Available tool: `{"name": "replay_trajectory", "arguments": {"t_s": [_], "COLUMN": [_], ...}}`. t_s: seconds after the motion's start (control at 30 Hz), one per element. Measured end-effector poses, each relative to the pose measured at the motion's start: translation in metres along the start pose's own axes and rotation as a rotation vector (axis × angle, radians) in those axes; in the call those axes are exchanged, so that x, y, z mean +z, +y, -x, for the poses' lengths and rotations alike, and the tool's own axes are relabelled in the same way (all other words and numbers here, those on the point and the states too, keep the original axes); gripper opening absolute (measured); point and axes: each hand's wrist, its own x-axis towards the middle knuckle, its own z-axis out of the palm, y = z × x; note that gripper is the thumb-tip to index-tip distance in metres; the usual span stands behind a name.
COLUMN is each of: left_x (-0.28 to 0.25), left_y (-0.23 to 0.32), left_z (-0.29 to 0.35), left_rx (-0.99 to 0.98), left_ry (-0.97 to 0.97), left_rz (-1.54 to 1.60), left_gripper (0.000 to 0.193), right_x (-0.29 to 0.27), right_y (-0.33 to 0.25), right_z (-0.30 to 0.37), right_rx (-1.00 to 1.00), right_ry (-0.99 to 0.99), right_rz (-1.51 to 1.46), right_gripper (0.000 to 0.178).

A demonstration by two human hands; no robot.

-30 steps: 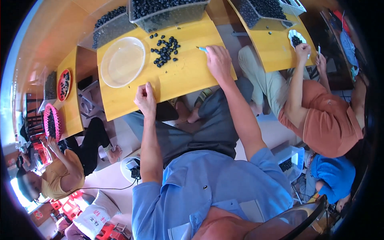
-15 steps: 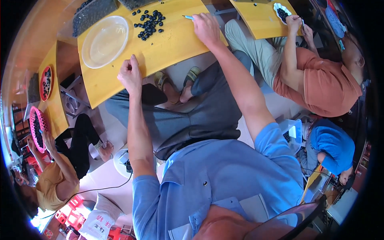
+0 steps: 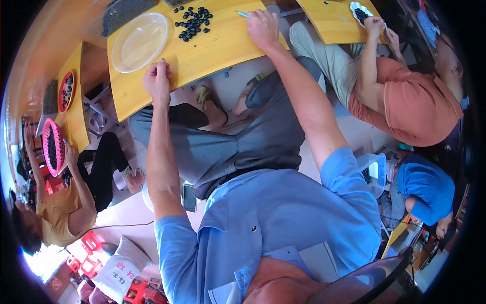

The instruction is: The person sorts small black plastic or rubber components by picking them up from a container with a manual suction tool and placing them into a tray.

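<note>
My right hand rests at the right end of the yellow table, closed around a slim tool with a light blue handle; its thin tip points left. At the table's near edge, my left hand is closed, thumb against curled fingers. Whatever it may hold is hidden. Just beyond that hand stands a wide, clear plastic bowl that looks bare inside. A loose pile of small, dark, round pieces lies between the bowl and the tool.
Dark filled trays stand along the far left edge. A co-worker at the right handles dark pieces from a white dish. Another at the left works beside a pink basket. A red bowl sits behind it.
The whole view has shifted slightly. My left hand has moved left, closer beneath the clear bowl. My right hand keeps the tool at about the same spot on the table.
</note>
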Motion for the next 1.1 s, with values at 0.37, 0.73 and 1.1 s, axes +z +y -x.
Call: {"name": "replay_trajectory", "arguments": {"t_s": [0.37, 0.73, 1.1], "left_x": [0.001, 0.0, 0.0], "left_y": [0.004, 0.004, -0.002], "left_z": [0.0, 0.003, -0.001], "left_rx": [-0.011, -0.026, -0.022], "left_ry": [-0.073, -0.049, -0.066], "left_rz": [-0.005, -0.04, -0.047], "left_gripper": [0.027, 0.026, 0.029], "right_x": [0.006, 0.009, 0.02], "right_y": [0.003, 0.0, 0.006], "right_z": [-0.001, -0.001, -0.002], "right_rx": [-0.033, -0.041, -0.037], "right_ry": [0.08, 0.002, 0.038], "right_rz": [-0.046, -0.013, 0.015], "right_gripper": [0.01, 0.011, 0.009]}}
